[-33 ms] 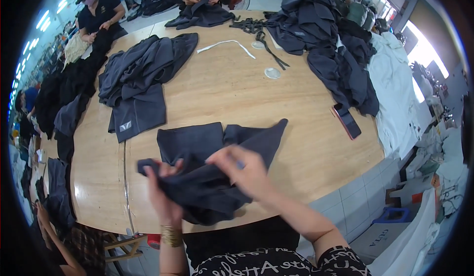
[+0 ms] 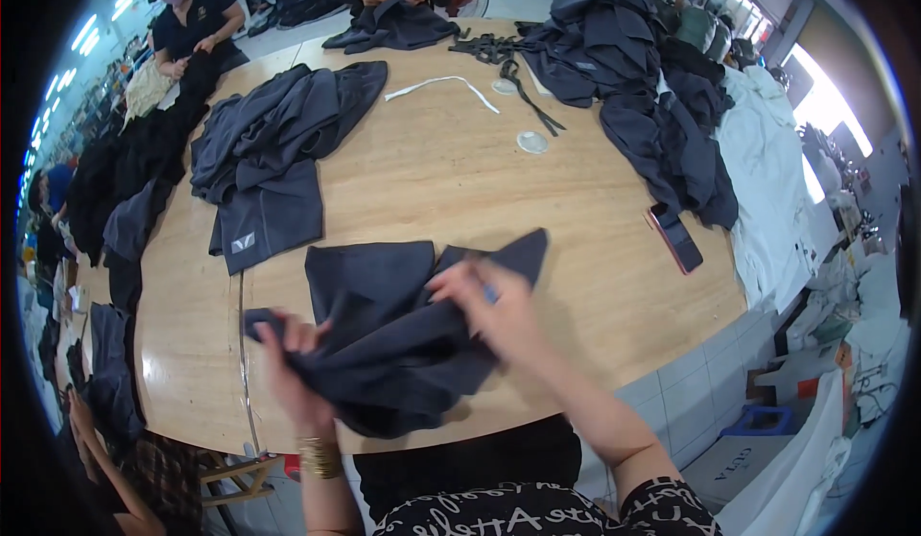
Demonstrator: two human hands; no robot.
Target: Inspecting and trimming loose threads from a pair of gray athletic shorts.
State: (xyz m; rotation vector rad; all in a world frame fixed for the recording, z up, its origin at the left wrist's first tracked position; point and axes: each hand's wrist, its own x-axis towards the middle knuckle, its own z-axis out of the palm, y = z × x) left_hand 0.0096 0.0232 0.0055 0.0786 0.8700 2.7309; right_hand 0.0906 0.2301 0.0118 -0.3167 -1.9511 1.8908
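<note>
A pair of dark grey shorts [image 2: 384, 373] lies near the table's front edge, its two leg openings toward the far side and its near part bunched up. My left hand [image 2: 295, 363] grips a folded edge of the shorts at their left end, lifting it off the table; motion blurs the fingers. Over the right part of the shorts, my right hand [image 2: 494, 310] is closed, fingertips bent toward the cloth. Something small and blue shows in its palm, too hidden to name. Whether these fingers also pinch cloth I cannot tell.
Dark garments form a pile [image 2: 278, 133] at left and a larger heap [image 2: 614, 47] at far right. A phone [image 2: 676, 238] lies near the right edge. A white strip [image 2: 441, 85], dark cords [image 2: 523, 99] and a round clear disc [image 2: 531, 142] lie between. Co-workers handle cloth around the table.
My left hand has drawn the held edge slightly left. My right hand has moved a little right and up, and the shorts' right leg has shifted slightly left.
</note>
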